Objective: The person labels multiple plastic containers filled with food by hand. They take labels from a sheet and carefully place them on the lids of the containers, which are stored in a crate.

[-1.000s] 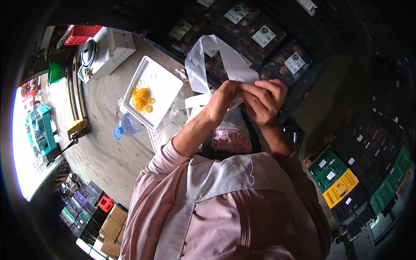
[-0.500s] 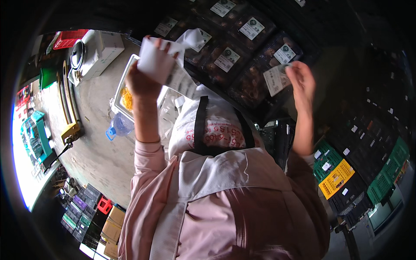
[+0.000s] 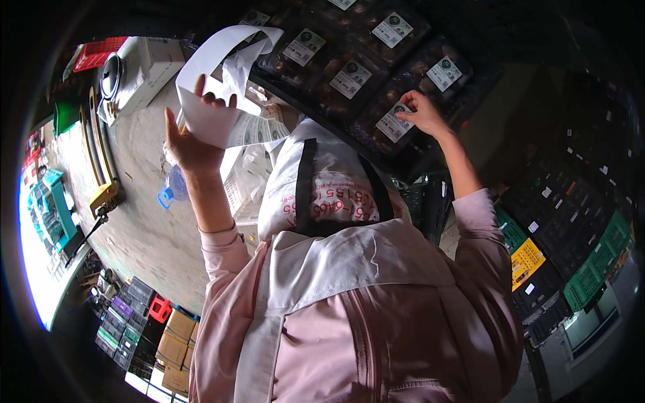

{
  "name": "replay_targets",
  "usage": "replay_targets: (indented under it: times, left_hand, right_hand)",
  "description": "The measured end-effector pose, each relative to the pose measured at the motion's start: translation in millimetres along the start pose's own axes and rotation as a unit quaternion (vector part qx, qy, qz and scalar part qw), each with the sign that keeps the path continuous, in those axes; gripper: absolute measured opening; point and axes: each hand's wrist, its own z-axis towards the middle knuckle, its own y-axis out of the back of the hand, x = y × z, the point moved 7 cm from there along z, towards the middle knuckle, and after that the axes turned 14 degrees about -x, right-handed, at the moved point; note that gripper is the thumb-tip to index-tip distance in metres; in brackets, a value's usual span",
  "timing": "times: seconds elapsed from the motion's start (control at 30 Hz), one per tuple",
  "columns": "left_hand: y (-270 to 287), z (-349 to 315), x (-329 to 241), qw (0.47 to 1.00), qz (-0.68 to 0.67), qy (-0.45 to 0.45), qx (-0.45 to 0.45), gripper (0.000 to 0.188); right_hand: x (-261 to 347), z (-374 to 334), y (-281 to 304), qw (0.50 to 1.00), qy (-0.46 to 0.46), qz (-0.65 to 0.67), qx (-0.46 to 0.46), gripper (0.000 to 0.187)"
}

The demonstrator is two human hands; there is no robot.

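"Head view: how stand the hands?"
"Apart. The left hand point(image 3: 195, 146) holds a long white paper strip point(image 3: 209, 125); the right hand point(image 3: 422, 115) touches a white rectangular paper label point(image 3: 391, 126) on a clear plastic pack point(image 3: 371, 134). Pinching, I cannot tell."
"Progress?"
"Neighbouring packs point(image 3: 422, 69) bear labels; this one seems not yet released."

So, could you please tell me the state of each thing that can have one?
Left hand: holding the label strip, thumb spread
Right hand: fingertips on a label
Label strip: loosely looped
Label: on a pack, partly covered
Packs: side by side, several labelled
Black crate: holding packs
Bottle: capped
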Motion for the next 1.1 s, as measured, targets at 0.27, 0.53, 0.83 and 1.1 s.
replay_targets:
  times: [0.27, 0.53, 0.83, 1.1]
  left_hand:
    - [-4, 11, 72, 0.970, 0.233, 0.052, -0.042, 0.024]
    - [-3, 29, 195, 0.950, 0.179, 0.255, 0.012, 0.017]
    - [50, 54, 284, 0.883, 0.343, 0.319, 0.024, 0.030]
    - [82, 75, 293, 0.845, 0.483, 0.188, 0.132, 0.028]
  right_hand:
    - [-24, 6, -1, 0.999, 0.010, 0.013, -0.031, 0.027]
    - [-30, 9, -1, 0.997, 0.028, -0.038, -0.054, 0.027]
    - [5, -3, -2, 0.989, 0.040, -0.127, -0.063, 0.026]
    - [4, -1, -7, 0.979, 0.088, -0.163, -0.085, 0.028]
